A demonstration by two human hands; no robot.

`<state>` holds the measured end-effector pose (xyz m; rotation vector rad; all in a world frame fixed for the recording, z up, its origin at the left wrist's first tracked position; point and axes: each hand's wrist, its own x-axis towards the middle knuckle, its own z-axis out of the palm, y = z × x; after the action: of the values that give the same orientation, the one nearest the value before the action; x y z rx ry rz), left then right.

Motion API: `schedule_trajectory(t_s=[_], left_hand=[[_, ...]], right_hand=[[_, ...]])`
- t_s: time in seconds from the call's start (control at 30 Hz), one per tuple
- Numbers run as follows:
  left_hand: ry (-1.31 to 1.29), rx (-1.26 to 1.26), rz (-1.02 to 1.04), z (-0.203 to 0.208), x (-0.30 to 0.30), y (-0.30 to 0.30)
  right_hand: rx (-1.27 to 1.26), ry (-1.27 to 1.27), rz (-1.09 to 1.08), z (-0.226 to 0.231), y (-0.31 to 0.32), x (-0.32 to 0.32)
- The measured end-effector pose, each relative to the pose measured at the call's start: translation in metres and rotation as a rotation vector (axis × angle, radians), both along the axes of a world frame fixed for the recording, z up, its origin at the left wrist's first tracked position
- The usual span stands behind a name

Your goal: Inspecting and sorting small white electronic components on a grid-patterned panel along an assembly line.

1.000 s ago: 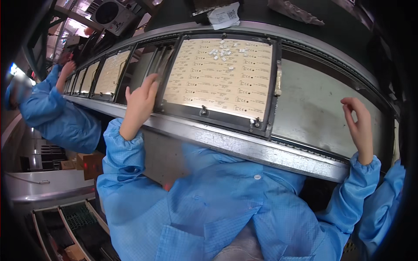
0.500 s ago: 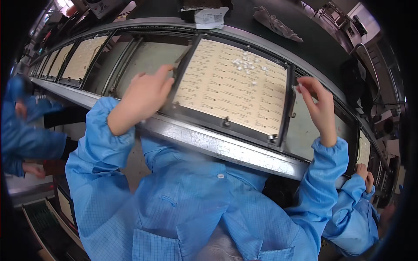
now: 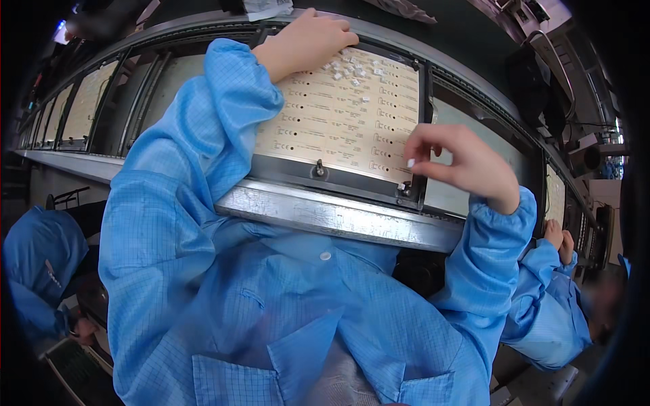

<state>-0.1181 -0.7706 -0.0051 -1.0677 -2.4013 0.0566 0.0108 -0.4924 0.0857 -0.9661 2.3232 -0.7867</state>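
Note:
A cream circuit-board panel (image 3: 325,126) with printed rows lies in a dark frame (image 3: 352,187) on the rail line in front of me. Small white block-shaped connectors (image 3: 352,68) lie loose in a cluster on its far part, with one (image 3: 365,99) apart from the rest. My left hand (image 3: 308,42) reaches across the panel's far left corner, fingers apart, resting by the far frame edge beside the cluster. Over the panel's near right corner, my right hand (image 3: 467,159) pinches a white connector (image 3: 411,163) between thumb and fingers.
A metal rail (image 3: 325,215) runs along the near side. More framed panels (image 3: 91,101) stand along the line at left, another (image 3: 555,193) at right. A co-worker's hands (image 3: 559,240) rest near that one; another person (image 3: 44,250) works at lower left.
My left hand has gone from the frame's left side to the panel's far edge. My right hand has come in from beyond the right edge to over the near right corner.

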Motion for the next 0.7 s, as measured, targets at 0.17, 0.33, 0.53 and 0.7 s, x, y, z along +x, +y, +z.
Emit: schedule_trajectory(t_s=[0.17,0.33,0.53,0.7], left_hand=[[-0.185,-0.006,-0.007,0.013,0.01,0.001],[-0.093,0.054,-0.026,0.004,0.009,-0.001],[-0.217,0.138,-0.047,0.007,0.013,-0.003],[-0.224,0.207,-0.086,0.01,0.017,-0.006]], right_hand=[[0.045,0.201,0.152,-0.022,-0.01,0.022],[0.188,0.242,0.127,-0.02,-0.014,0.028],[0.142,0.36,0.139,-0.024,-0.014,0.025],[-0.032,0.145,-0.016,-0.02,-0.023,0.007]])
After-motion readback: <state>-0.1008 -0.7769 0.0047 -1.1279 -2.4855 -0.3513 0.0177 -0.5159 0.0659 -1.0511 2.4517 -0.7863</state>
